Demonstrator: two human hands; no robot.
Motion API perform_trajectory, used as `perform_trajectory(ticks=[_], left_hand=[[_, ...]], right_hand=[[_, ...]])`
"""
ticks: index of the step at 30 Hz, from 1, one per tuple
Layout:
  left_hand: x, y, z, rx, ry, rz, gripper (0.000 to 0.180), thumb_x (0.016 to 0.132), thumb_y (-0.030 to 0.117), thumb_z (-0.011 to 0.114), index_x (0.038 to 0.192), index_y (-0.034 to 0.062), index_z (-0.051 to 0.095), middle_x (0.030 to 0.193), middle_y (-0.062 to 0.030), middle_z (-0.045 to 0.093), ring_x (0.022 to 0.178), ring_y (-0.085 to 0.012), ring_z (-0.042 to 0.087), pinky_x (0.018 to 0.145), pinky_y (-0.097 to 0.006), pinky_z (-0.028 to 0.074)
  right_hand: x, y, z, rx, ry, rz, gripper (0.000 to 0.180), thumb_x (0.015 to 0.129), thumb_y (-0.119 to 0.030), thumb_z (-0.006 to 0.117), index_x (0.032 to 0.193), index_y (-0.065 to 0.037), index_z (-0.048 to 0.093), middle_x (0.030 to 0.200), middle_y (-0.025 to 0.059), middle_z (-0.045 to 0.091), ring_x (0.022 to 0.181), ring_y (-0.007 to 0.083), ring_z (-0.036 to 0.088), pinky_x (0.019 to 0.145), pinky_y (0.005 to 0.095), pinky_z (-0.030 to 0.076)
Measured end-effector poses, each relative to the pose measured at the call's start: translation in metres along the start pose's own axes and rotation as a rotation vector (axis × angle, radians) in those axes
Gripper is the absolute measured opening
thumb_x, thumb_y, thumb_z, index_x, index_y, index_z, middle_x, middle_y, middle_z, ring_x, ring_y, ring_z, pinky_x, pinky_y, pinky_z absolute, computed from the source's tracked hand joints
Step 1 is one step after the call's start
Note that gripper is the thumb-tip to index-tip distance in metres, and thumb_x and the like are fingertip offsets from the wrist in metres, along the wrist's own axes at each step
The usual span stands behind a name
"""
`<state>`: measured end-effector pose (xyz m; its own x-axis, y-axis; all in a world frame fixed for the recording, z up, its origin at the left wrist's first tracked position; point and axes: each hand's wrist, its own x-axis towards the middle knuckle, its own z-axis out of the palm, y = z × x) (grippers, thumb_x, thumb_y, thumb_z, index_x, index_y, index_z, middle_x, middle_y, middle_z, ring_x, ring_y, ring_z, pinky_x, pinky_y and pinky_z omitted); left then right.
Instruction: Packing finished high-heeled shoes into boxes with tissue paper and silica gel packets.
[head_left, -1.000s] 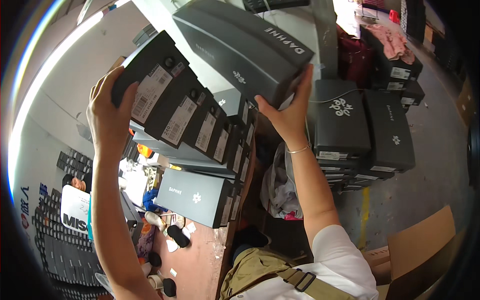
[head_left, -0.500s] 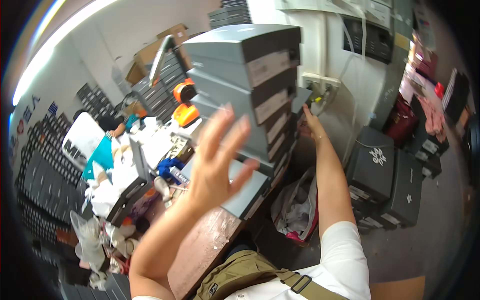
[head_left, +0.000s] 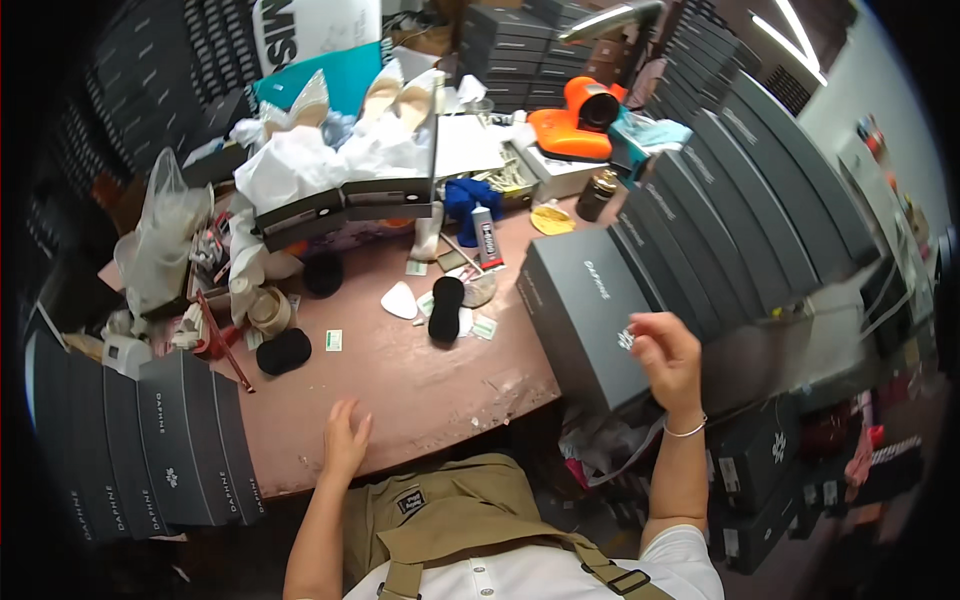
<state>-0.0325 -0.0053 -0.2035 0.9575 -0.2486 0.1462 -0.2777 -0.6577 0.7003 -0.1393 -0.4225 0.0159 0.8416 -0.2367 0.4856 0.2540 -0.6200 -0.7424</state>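
Observation:
My left hand (head_left: 347, 440) hovers at the worktable's front edge, fingers stretched out and holding nothing. At the right, my right hand (head_left: 668, 362) is in front of the nearest dark grey shoe box (head_left: 588, 315), its fingers curled in toward the thumb with nothing visible in them. Whether it touches the box I cannot tell. That box stands at the near end of a tall stack of shoe boxes (head_left: 745, 200). Between the hands, the pink worktable (head_left: 430, 385) carries a black oblong pad (head_left: 446, 310), a white rounded piece (head_left: 400, 301) and a glue tube (head_left: 487, 238).
An open shoe box (head_left: 385, 200) with white paper and pale pointed shoes (head_left: 385, 95) stands at the back. Behind are an orange device (head_left: 575, 130) and a dark jar (head_left: 597, 195). More shoe boxes (head_left: 180, 440) stand at the left. A bag (head_left: 605, 440) hangs below the table's right side.
My view has swung from the box stack to the table. My left hand has dropped from its raised place to the table's front edge. My right hand has come back from beside the stack.

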Motion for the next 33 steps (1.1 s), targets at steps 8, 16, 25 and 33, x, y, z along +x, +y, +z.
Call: perform_trajectory(ticks=[8,16,25,33], left_hand=[[0.114,-0.057,0.06,0.169,0.091,-0.113,0.048,0.088,0.014,0.058,0.132,-0.0024,0.045,0.139,-0.0236,0.04,0.132,-0.0384,0.034,0.11,-0.048,0.025],[0.136,-0.047,0.066,0.462,-0.003,-0.175,0.051,0.088,0.02,0.058,0.133,0.0008,0.045,0.144,-0.0166,0.038,0.139,-0.0321,0.028,0.114,-0.053,0.015],[0.141,-0.05,0.068,0.488,-0.03,-0.194,0.056,0.083,0.02,0.058,0.132,-0.0011,0.043,0.144,-0.0204,0.036,0.138,-0.0378,0.027,0.112,-0.058,0.014],[0.143,-0.048,0.073,0.547,-0.094,-0.233,0.059,0.082,0.02,0.056,0.133,-0.0029,0.039,0.145,-0.0218,0.032,0.139,-0.0406,0.023,0.112,-0.06,0.013]], right_hand=[[0.137,0.075,0.115,-0.149,-0.324,-0.071,0.027,0.083,-0.003,0.066,0.11,-0.001,0.063,0.096,0.0084,0.064,0.073,0.0136,0.06,0.067,0.0249,0.05],[0.32,0.258,0.085,0.281,0.804,0.344,0.065,0.088,-0.015,0.065,0.141,-0.002,0.029,0.129,0.0123,0.043,0.106,0.0175,0.051,0.087,0.0296,0.045],[0.357,0.433,0.005,-0.552,1.286,0.824,0.12,0.061,-0.033,0.088,0.145,0.004,0.012,0.143,0.0277,0.03,0.132,0.04,0.035,0.111,0.0444,0.031],[0.357,0.498,-0.046,-0.322,1.314,0.782,0.101,0.059,-0.021,0.09,0.137,-0.001,0.029,0.136,0.0218,0.043,0.114,0.0362,0.054,0.094,0.0419,0.052]])
